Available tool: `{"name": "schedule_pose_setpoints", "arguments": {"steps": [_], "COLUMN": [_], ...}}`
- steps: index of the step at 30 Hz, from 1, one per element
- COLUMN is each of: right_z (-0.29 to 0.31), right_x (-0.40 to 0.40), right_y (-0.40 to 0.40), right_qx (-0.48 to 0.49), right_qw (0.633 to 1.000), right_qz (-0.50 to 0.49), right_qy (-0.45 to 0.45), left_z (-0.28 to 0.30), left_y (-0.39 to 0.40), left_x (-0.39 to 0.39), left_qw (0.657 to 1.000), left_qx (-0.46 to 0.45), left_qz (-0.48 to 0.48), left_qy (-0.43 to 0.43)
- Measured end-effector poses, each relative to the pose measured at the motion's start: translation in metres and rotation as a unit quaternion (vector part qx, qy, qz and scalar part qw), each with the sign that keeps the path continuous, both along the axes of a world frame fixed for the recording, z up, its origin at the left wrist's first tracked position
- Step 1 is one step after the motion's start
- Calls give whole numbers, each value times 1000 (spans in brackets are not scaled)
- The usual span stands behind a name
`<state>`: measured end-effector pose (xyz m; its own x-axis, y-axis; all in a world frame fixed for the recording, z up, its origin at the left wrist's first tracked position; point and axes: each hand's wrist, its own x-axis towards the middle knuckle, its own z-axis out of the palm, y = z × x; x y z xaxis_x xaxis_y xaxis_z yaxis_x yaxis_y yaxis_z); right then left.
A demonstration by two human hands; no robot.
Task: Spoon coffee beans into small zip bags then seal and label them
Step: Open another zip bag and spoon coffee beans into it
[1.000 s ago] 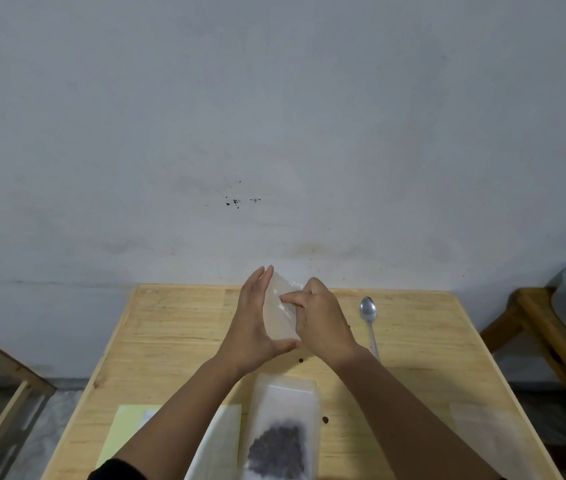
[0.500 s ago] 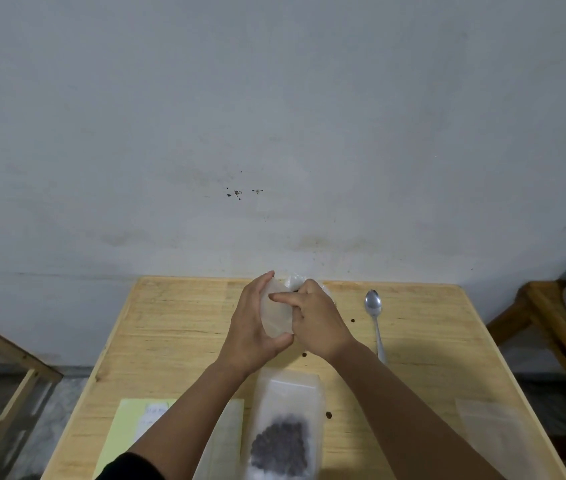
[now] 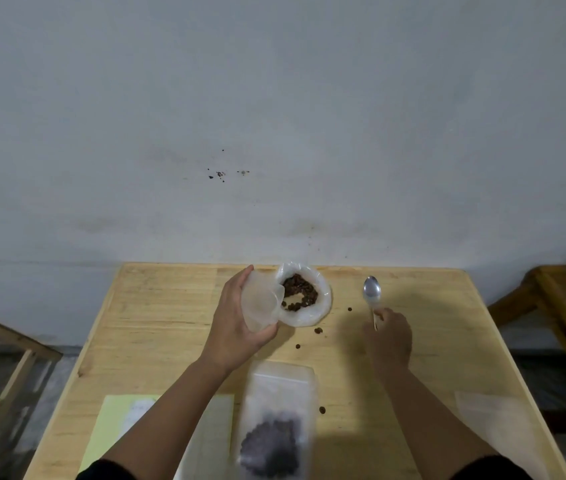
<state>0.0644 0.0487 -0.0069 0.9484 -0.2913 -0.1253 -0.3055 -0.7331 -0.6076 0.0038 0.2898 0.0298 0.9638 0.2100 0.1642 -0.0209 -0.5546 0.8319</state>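
Coffee beans [image 3: 298, 292]: in the open big bag [image 3: 306, 315] at the table's [image 3: 157, 306] far edge.
Left hand [image 3: 236, 327]: fingers curled around an empty small bag [image 3: 260, 303].
Right hand [image 3: 388, 337]: fingers pinching the spoon [image 3: 372, 293] handle.

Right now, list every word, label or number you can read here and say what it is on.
None can be read.
Yellow sheet: faint marks near its top, too blurred to read.
Filled bag: no label visible.
Spoon: no marking visible.
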Motion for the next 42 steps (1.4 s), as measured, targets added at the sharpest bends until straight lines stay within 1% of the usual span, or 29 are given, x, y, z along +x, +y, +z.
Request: {"name": "schedule_pose_setpoints", "arguments": {"steps": [4, 6, 9, 12, 14, 16, 18, 21, 26, 30, 33, 38, 42], "right_z": [-16, -18, -18, -20, -17, -9, 2, 20, 38, 34, 30, 25, 11], "right_x": [-3, 1, 6, 8, 7, 6, 4, -1, -17, -27, -27, -24, -19], "right_y": [-11, -7, -3, -4, -3, 2, 9, 22, 40, 42, 41, 43, 41], "right_qx": [-25, -13, 12, 31, 66, 104, 155, 212, 248, 252, 255, 227, 177], "right_qw": [1000, 999, 996, 994, 993, 989, 983, 973, 958, 946, 941, 941, 947], "right_qz": [-15, -33, -79, -86, -95, -103, -80, 1, 111, 186, 199, 210, 199], "right_qy": [-3, -2, 39, 56, 35, -15, -62, -90, -91, -87, -94, -133, -183], "left_z": [-3, -4, -5, -4, -4, -6, -8, -13, -16, -15, -15, -24, -29], "left_y": [-2, -1, -1, -1, -1, 0, -1, -1, -1, -1, 0, -1, -4], "left_x": [1, 1, 2, 3, 4, 4, 3, 0, -1, -2, -4, -3, 1], "left_qw": [1000, 1000, 1000, 1000, 1000, 1000, 1000, 999, 999, 999, 999, 998, 997], "left_qx": [1, 0, -4, -7, 1, 4, -5, -10, -18, -23, -30, -36, -41], "left_qz": [13, 16, 21, 20, 20, 20, 15, 11, 13, 15, 13, 13, 7], "left_qy": [18, 19, 20, 22, 21, 20, 23, 31, 35, 34, 37, 53, 66]}}
